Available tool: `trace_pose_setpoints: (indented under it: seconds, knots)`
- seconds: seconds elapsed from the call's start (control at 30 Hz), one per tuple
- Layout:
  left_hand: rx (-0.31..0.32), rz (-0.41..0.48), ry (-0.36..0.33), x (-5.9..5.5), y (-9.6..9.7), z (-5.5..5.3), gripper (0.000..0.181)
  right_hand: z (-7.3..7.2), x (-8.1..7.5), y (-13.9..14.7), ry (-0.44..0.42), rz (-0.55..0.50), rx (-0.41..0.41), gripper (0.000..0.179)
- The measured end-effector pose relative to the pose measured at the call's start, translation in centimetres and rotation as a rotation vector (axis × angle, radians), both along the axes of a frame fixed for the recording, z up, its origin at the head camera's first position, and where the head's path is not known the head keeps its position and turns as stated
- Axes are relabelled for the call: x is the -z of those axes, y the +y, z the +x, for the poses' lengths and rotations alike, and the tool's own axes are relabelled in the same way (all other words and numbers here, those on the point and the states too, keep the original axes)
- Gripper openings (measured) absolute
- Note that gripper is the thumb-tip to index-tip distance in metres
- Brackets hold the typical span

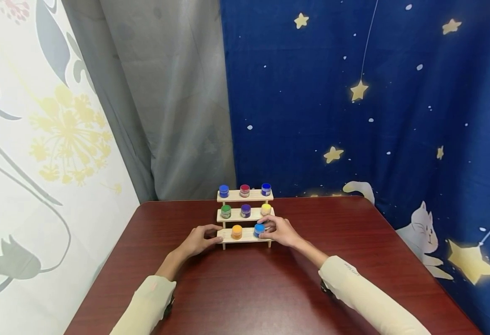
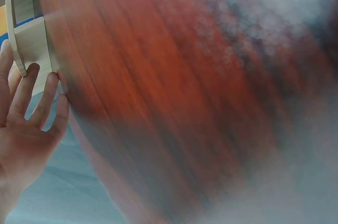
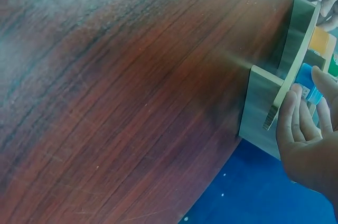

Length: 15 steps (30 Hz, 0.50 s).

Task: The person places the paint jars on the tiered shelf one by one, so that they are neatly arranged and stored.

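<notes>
A three-tiered light wooden stand (image 1: 245, 238) stands on the table, small lidded jars of paint on each tier. At the left end of the bottom shelf, my left hand (image 1: 198, 240) holds the board, thumb at its front edge and fingers behind. Several of its fingers (image 2: 46, 97) reach along the stand's side panel in the left wrist view. My right hand (image 1: 281, 231) pinches a light blue paint jar (image 1: 259, 229) at the right end of that shelf. Its thumb and fingers lie around the jar (image 3: 308, 84) in the right wrist view. An orange paint jar (image 1: 237, 232) sits between the hands.
On the middle tier are a green jar (image 1: 226, 211), a purple jar (image 1: 246, 211) and a pale yellow jar (image 1: 266, 210). Above them stand a blue jar (image 1: 224, 191), a red jar (image 1: 244, 190) and a dark blue jar (image 1: 266, 189). Curtains (image 1: 178, 116) hang behind the dark red table (image 1: 245, 298).
</notes>
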<state>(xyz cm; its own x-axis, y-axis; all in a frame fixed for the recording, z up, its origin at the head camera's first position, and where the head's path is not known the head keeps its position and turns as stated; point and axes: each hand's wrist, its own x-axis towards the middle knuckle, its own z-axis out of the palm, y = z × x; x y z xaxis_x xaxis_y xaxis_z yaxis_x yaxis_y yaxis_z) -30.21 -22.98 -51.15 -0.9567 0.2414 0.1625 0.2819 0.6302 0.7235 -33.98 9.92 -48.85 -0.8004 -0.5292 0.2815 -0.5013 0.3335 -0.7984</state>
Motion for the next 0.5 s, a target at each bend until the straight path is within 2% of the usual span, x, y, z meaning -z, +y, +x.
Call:
trace_pose_setpoints:
  seconds: [0.5]
  knots:
    - [0.002,-0.003,-0.007,0.13,-0.05,-0.07,0.038,-0.27,0.28,-0.62,-0.001,0.014,-0.001,0.041]
